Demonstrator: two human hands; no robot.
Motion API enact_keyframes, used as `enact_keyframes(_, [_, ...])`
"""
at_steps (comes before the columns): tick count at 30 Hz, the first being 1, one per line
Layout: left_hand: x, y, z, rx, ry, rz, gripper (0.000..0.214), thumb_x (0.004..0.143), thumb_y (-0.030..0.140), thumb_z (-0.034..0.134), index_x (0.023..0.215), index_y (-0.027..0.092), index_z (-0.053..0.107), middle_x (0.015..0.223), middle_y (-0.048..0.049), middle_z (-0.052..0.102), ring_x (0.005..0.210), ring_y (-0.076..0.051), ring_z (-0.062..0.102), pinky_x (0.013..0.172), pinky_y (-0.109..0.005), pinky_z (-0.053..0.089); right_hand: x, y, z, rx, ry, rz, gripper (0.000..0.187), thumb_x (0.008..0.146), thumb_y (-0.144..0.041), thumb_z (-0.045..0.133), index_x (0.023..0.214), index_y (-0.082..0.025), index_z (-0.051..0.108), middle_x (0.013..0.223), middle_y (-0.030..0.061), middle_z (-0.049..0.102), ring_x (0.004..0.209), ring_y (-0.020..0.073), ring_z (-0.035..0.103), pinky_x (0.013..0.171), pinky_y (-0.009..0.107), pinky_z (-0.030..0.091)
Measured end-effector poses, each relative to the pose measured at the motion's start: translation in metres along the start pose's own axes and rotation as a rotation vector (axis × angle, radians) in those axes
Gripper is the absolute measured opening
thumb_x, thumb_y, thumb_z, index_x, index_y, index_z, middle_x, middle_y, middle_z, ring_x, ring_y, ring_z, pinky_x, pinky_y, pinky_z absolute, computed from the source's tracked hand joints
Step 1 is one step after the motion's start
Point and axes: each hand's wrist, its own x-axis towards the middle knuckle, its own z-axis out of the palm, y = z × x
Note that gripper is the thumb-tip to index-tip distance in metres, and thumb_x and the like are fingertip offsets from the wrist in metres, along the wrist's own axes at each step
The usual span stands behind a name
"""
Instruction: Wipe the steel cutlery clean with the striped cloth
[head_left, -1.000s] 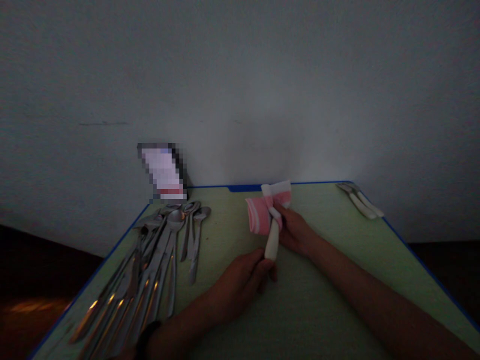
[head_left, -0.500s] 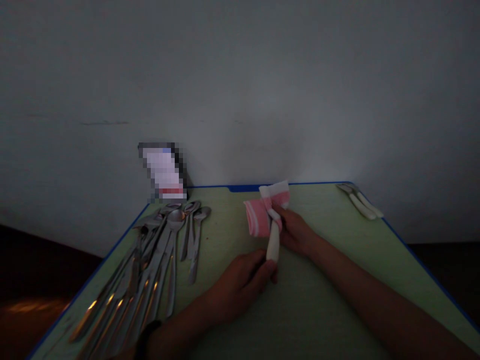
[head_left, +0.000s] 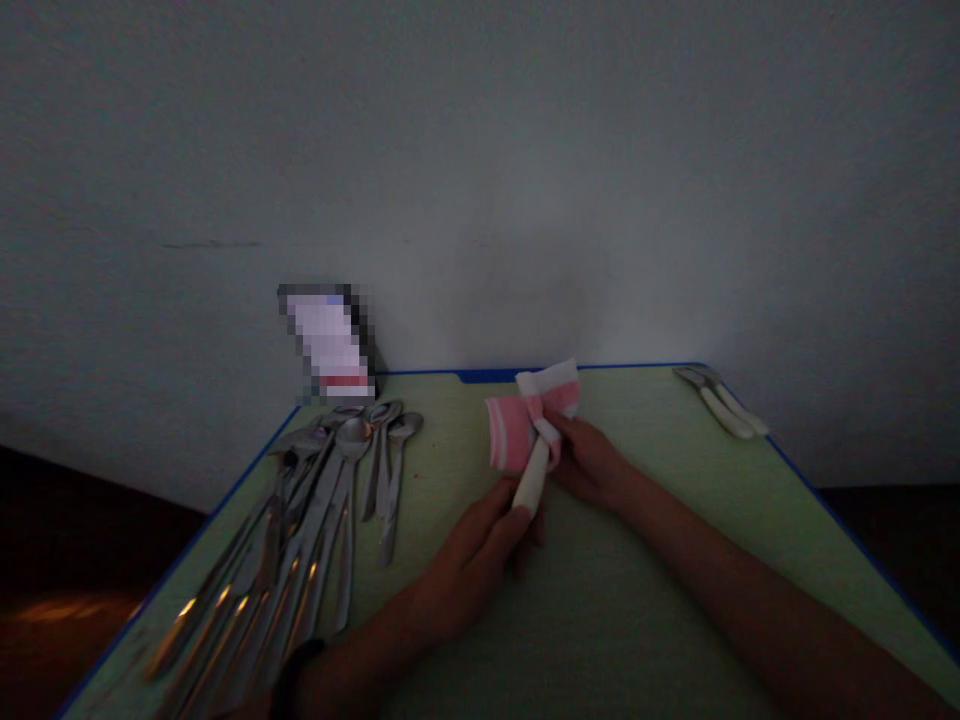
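My left hand (head_left: 487,540) grips the lower end of a white-handled utensil (head_left: 532,478), thumb on top. The utensil's head is hidden inside a pink and white striped cloth (head_left: 511,432), so I cannot tell its kind. Around the top of the handle the cloth is bunched, pinched by my right hand (head_left: 589,455) from the right side. Both hands are over the middle of the table. To the left of my left hand lies a pile of metal cutlery (head_left: 300,540), with spoons, forks and long handles.
Two white-handled utensils (head_left: 724,405) lie at the table's far right edge. A phone (head_left: 330,340), its screen blurred, leans against the wall at the back left. The green table (head_left: 637,620) has a blue rim and stands against a grey wall (head_left: 480,180).
My left hand has shifted slightly left and up, tilting the handle's lower end to the left. My right hand stays nearly in place on the cloth.
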Motion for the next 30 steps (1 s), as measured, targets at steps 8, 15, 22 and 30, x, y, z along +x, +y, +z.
enact_keyframes(8, [0.0004,0.0098,-0.0021,0.135,-0.065,0.035,0.018,0.088,0.022,0.038,0.103,0.013,0.044,0.082,-0.0010,0.053,0.061,-0.010,0.046,0.058,-0.023,0.041,-0.0009,0.0021,-0.0005,-0.038,-0.049,-0.017,0.017,0.069,-0.029,0.068,0.074,-0.014,0.061,0.067,-0.0012,0.061,0.063,0.0115,0.053,0.066,0.026,0.042])
enact_keyframes(15, [0.0000,0.0068,-0.0022,0.177,-0.080,0.028,0.024,0.089,0.026,0.040,0.110,0.015,0.043,0.085,-0.0021,0.057,0.062,-0.010,0.048,0.059,-0.023,0.041,-0.0006,0.0008,0.0010,-0.048,-0.043,-0.005,0.014,0.070,-0.028,0.066,0.070,-0.015,0.061,0.066,-0.0004,0.062,0.064,0.0130,0.054,0.070,0.027,0.043])
enact_keyframes(22, [0.0012,0.0099,-0.0032,0.202,-0.082,0.027,0.025,0.087,0.027,0.042,0.109,0.014,0.045,0.086,-0.0042,0.060,0.074,-0.015,0.054,0.065,-0.025,0.043,-0.0023,0.0005,0.0020,-0.069,-0.038,0.015,0.015,0.070,-0.029,0.067,0.071,-0.015,0.062,0.065,-0.0006,0.062,0.065,0.0129,0.055,0.070,0.027,0.043])
enact_keyframes(30, [0.0013,0.0071,-0.0025,0.192,-0.080,0.040,0.025,0.087,0.025,0.042,0.109,0.013,0.044,0.090,-0.0056,0.060,0.081,-0.016,0.056,0.070,-0.027,0.043,-0.0029,-0.0004,0.0036,-0.056,-0.013,0.022,0.016,0.069,-0.028,0.068,0.072,-0.014,0.060,0.067,0.0004,0.062,0.065,0.0128,0.055,0.069,0.027,0.043])
